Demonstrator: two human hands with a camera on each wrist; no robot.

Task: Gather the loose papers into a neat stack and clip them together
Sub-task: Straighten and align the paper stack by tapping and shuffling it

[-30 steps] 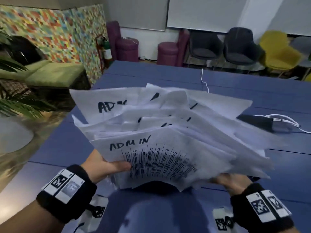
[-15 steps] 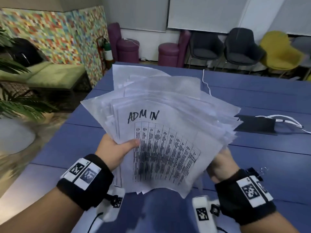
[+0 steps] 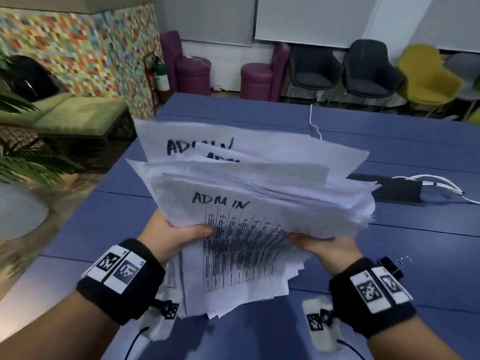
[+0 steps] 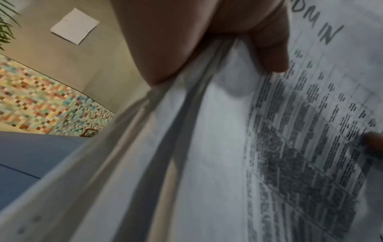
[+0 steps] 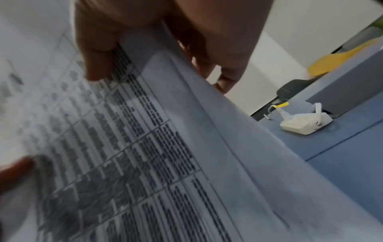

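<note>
A thick, uneven bundle of white papers (image 3: 259,203) hangs above the blue table (image 3: 415,255). Its top sheet reads "ADMIN" over a printed grid. Several sheets stick out at the far side and the near edge is ragged. My left hand (image 3: 179,235) grips the left edge, thumb (image 4: 269,49) on the top sheet (image 4: 300,147). My right hand (image 3: 317,242) grips the right edge, thumb (image 5: 97,57) on top of the papers (image 5: 165,147) and fingers (image 5: 223,73) underneath. A black binder clip (image 3: 392,266) lies on the table just past my right wrist.
A black flat panel (image 3: 397,190) with white cables (image 3: 428,180) sits on the table to the right, and a white adapter (image 5: 304,122) shows in the right wrist view. Another white cable (image 3: 314,123) runs off the far edge. Chairs line the far wall.
The bundle has tipped back from the more upright hold of half a second ago, and sheets now poke out at the far side. My right thumb has come onto the top sheet.
</note>
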